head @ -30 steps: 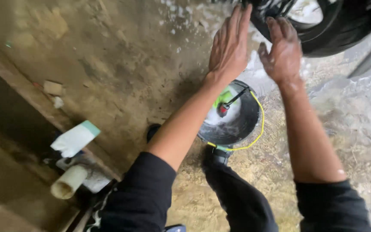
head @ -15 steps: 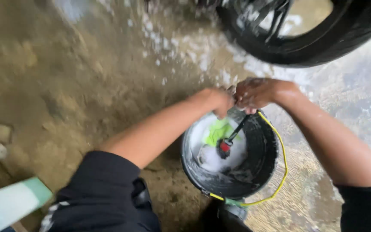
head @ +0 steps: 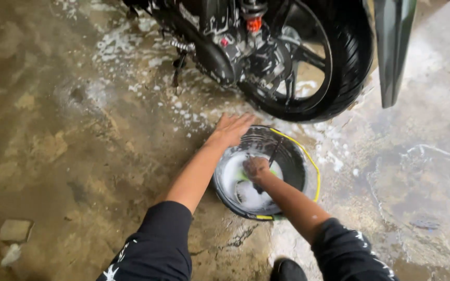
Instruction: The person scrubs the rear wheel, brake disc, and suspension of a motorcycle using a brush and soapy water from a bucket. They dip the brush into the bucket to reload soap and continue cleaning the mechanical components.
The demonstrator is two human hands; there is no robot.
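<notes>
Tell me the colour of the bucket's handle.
Yellow: the handle arcs along the black bucket's right rim, seen in the head view.

— Where can we pass?
— Left of the black bucket [head: 292, 156] the wet floor [head: 79, 156] lies open to us.
— And ahead?
— The motorcycle's rear wheel [head: 339, 67] blocks us, just beyond the rim.

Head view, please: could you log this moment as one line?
left hand: on round black plastic bucket rim | right hand: inside, in foam
</notes>
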